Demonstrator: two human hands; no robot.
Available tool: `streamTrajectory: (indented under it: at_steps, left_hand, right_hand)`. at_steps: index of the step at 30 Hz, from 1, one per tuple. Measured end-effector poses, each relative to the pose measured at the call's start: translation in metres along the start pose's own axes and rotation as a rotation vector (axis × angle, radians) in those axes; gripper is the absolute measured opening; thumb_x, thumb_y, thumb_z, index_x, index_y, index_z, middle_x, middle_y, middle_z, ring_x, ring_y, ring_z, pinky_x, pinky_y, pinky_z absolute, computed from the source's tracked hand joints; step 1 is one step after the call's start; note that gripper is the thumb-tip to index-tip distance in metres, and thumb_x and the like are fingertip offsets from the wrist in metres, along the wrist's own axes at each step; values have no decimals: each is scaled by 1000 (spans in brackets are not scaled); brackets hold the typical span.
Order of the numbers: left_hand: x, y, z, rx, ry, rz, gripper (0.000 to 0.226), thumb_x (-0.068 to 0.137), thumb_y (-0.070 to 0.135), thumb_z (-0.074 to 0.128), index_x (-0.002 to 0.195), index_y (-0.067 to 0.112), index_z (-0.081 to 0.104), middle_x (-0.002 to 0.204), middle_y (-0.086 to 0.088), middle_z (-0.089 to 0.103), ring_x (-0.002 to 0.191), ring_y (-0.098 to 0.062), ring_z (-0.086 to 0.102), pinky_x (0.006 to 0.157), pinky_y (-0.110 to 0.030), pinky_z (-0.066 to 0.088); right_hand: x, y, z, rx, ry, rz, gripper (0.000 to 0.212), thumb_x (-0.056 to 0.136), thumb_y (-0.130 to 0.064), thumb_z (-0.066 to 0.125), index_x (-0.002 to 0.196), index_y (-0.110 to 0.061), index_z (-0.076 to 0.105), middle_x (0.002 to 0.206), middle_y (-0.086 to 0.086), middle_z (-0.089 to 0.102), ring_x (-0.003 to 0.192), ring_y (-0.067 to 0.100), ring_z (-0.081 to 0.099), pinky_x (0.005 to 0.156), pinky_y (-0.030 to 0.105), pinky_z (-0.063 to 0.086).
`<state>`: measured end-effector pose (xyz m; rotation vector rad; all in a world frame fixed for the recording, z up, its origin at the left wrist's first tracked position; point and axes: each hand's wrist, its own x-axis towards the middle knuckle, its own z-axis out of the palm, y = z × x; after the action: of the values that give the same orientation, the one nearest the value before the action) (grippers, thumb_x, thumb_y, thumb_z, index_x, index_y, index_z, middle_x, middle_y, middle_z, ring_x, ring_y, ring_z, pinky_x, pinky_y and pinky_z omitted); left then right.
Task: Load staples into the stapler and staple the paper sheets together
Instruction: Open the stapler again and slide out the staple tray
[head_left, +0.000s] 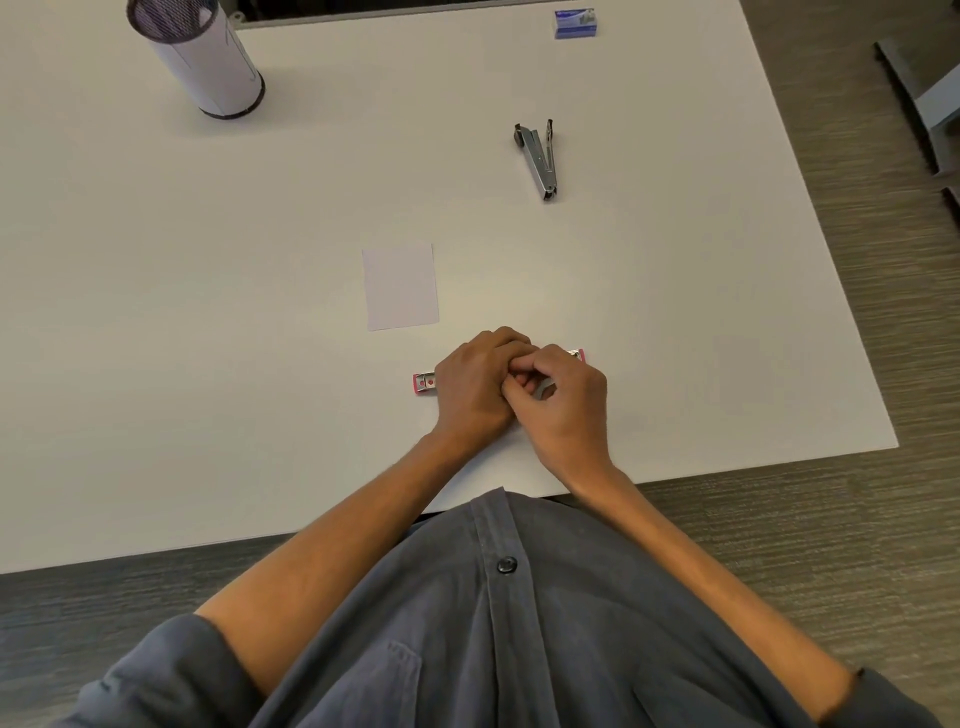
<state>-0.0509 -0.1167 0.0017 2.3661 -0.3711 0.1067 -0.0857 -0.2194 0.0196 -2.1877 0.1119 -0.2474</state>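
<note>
Nearest my camera is the grey button-up shirt (519, 623), and both bare forearms reach from it toward twelve o'clock over the near edge of the white tabletop (208, 312). I see the left hand (475, 387) and right hand (563, 400) pressed together over a pink stapler (425, 384) that lies flat across the tabletop; only its ends show, one poking out at nine o'clock of the left hand, the other at two o'clock of the right. Both hands are curled closed with the fingers meeting above the stapler's middle, and a small grey metal piece (544, 389) shows inside the right grip; I cannot tell exactly what each hand pinches. The paper sheets (400, 287) lie flat just beyond the hands, at about eleven o'clock from them, apart from the stapler. Further off at one o'clock rests a metal stapler (540, 158), hinged open. A blue staple box (574, 23) sits at the far right edge, and a mesh cup (200, 57) stands at the far left.
</note>
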Motion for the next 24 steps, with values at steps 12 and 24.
streamTrajectory:
  at_steps: [12,24]
  left_hand:
    - [1,-2,4,-20,31,12,14,81,30,74,88,17,74,87,6,71,78,-15,65,60,-32,49]
    - [1,0,-10,-62,-73,-2,29,84,26,74,109,12,69,96,-1,70,90,-20,61,75,-34,49]
  right_hand:
    - [-17,23,-31,-184,-57,12,28,90,-26,64,117,-20,69,105,-9,62,89,7,59,71,21,47]
    - [-16,38,-42,-618,-119,-102,46,92,-42,63,129,-14,61,131,7,58,117,24,56,81,37,49]
